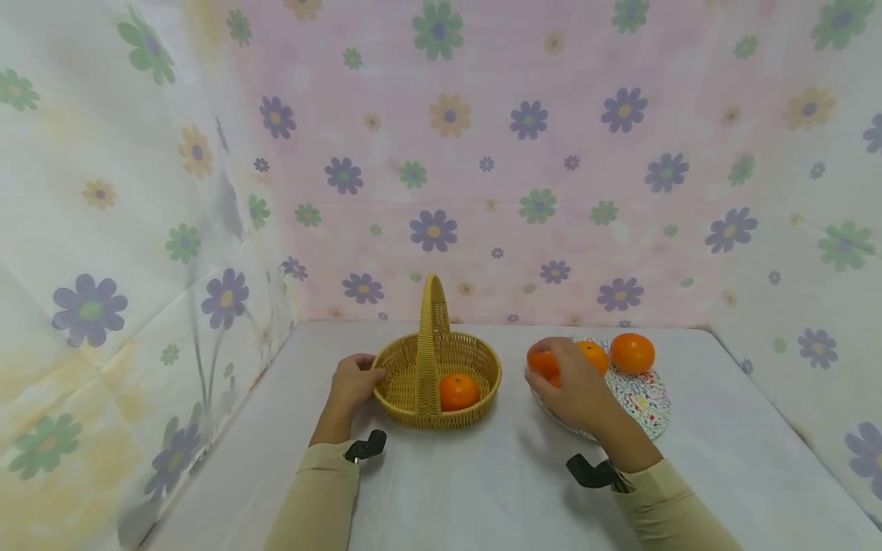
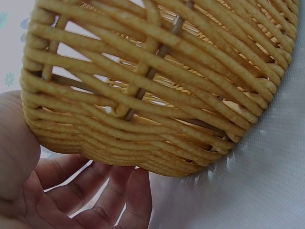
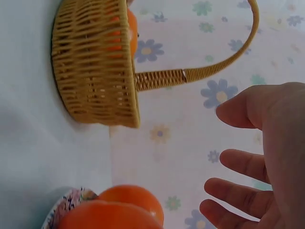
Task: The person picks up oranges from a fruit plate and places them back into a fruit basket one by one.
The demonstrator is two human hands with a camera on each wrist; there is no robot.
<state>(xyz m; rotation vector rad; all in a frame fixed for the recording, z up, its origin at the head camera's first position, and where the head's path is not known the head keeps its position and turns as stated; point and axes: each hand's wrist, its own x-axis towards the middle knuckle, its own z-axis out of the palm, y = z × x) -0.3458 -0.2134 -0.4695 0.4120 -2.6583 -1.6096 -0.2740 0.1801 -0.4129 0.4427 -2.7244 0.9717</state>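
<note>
An oval wicker basket (image 1: 400, 409) with a tall arched handle stands on the table, with one orange (image 1: 458, 392) inside. My left hand (image 1: 353, 380) holds the basket's left rim; in the left wrist view its fingers (image 2: 102, 193) lie along the woven wall (image 2: 157, 95). Over a patterned plate (image 1: 648, 402) is my right hand (image 1: 575, 383), beside an orange (image 1: 542, 363) at the plate's left. The right wrist view shows that hand's fingers (image 3: 238, 193) spread with nothing between them, and oranges (image 3: 112, 214) below it. Two more oranges, one in the middle (image 1: 594, 357) and one at the right (image 1: 632, 353), sit on the plate.
A white cloth (image 1: 441, 490) covers the table. Flower-printed fabric (image 1: 482, 138) hangs behind it and along both sides. The basket handle (image 3: 205, 72) rises between the left hand and the plate.
</note>
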